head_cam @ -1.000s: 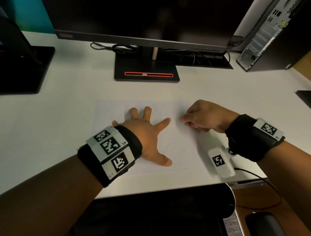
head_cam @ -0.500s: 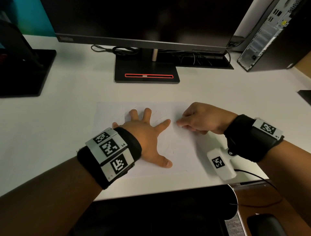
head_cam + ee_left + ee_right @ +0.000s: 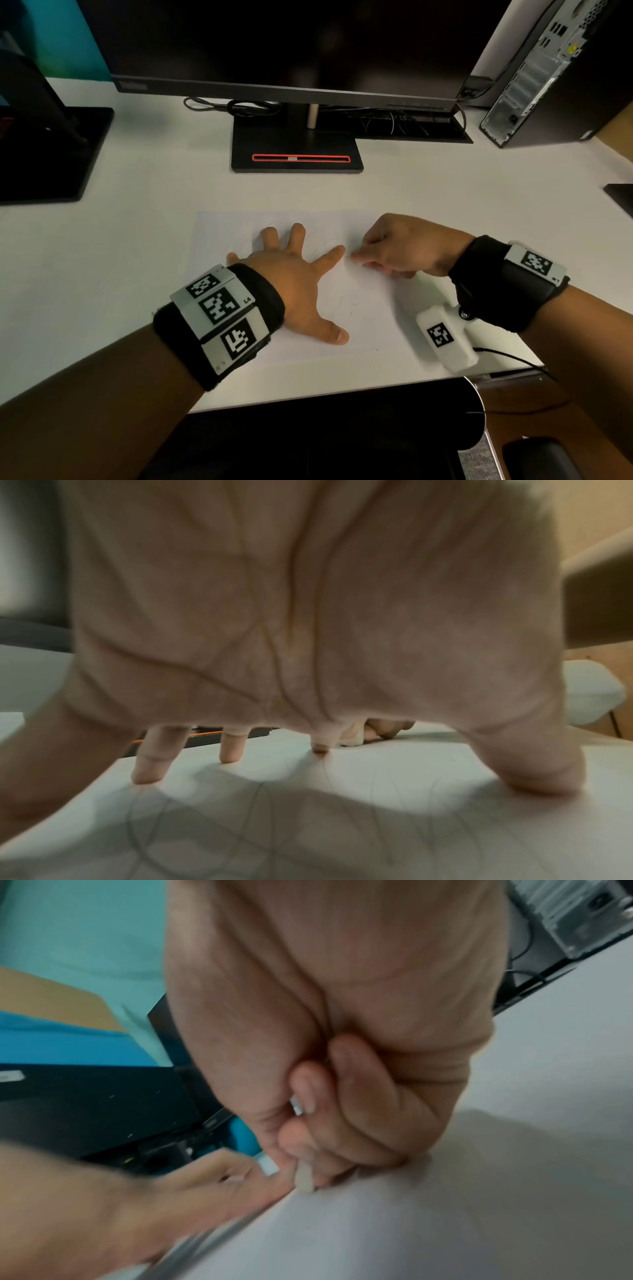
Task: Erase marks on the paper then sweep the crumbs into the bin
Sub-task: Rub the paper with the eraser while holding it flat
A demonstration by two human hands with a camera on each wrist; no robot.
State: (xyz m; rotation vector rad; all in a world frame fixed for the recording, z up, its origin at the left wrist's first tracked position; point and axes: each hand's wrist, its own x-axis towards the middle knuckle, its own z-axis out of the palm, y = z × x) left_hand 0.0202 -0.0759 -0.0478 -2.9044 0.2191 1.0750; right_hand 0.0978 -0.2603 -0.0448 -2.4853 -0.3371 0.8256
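The eraser (image 3: pixel 304 1177) was pinched tight in the right hand (image 3: pixel 400 245), tip on the paper (image 3: pixel 363 308); the sheet was pinned flat by the splayed left hand (image 3: pixel 291 274). Short light strokes were probably best, so nothing got creased.

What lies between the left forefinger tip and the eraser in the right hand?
Only a short bare strip of paper between left hand and eraser in right hand; the head view shows it.
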